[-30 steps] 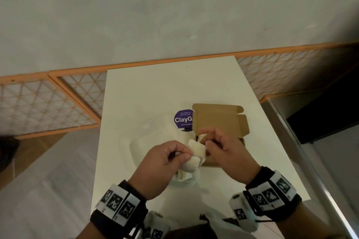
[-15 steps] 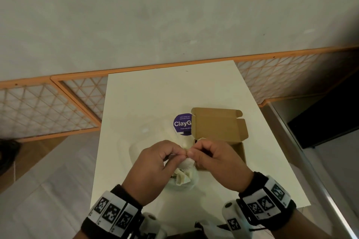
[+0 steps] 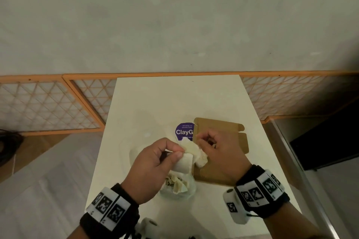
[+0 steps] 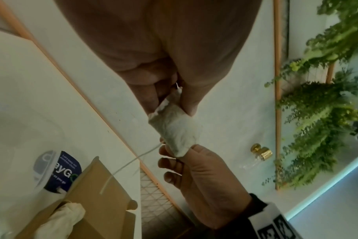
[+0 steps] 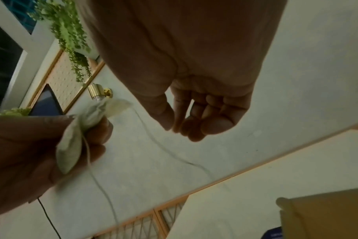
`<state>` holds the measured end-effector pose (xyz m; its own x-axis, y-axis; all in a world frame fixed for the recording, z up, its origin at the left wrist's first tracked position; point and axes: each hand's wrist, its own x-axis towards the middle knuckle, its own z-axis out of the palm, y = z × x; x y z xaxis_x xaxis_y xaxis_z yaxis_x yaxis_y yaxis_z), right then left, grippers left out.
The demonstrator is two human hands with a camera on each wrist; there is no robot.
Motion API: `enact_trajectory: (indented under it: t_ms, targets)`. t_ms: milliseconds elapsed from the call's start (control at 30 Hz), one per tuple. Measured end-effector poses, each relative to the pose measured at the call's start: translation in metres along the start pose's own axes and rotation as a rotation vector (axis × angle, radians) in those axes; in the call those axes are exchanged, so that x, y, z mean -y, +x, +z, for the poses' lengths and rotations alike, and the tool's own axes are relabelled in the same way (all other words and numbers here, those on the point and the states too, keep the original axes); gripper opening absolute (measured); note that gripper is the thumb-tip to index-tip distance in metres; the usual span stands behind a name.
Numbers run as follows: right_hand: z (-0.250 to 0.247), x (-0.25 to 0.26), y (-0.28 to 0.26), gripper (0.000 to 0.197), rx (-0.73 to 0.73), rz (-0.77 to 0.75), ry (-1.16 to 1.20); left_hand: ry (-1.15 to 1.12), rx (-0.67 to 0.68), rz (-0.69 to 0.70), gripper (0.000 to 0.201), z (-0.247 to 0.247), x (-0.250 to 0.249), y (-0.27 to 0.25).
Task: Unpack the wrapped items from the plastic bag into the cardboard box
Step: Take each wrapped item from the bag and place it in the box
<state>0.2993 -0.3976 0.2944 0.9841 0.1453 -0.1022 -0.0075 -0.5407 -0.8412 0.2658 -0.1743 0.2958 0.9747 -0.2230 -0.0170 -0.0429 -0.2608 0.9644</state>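
My left hand (image 3: 177,151) pinches a white wrapped sachet (image 3: 185,162) just above the clear plastic bag (image 3: 136,153) with its purple sticker (image 3: 183,132). In the left wrist view the sachet (image 4: 174,129) hangs from thumb and fingers, trailing a thin thread (image 4: 129,165). My right hand (image 3: 202,141) has curled fingers beside the sachet's end, over the open cardboard box (image 3: 219,132). Whether it pinches anything is unclear. Several wrapped items (image 3: 177,184) lie in the bag; one (image 4: 65,216) lies in the box.
The white table (image 3: 155,103) is narrow, with floor dropping off on both sides. An orange lattice screen (image 3: 48,106) and a grey wall stand behind it. A dark cabinet (image 3: 326,141) is at the right. Hanging plants (image 4: 317,113) show in the wrist views.
Half a second ago both hands pinched together low over the bag. The left hand has since drawn a white sachet up and clear, and the right hand has shifted right over the box.
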Motion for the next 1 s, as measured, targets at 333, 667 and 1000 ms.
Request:
enact_trajectory:
  t_ms: [333, 667, 1000]
  targets:
    - [0.001, 0.031, -0.008, 0.042, 0.099, 0.005, 0.328, -0.085, -0.078, 0.012, 0.012, -0.006, -0.01, 0.004]
    - [0.006, 0.045, -0.005, 0.017, 0.053, -0.117, 0.404, -0.008, -0.105, 0.047, 0.015, -0.011, -0.017, 0.007]
    - [0.007, 0.042, -0.007, 0.015, 0.03, -0.233, 0.093, 0.173, -0.089, 0.174, 0.013, -0.013, -0.027, 0.0]
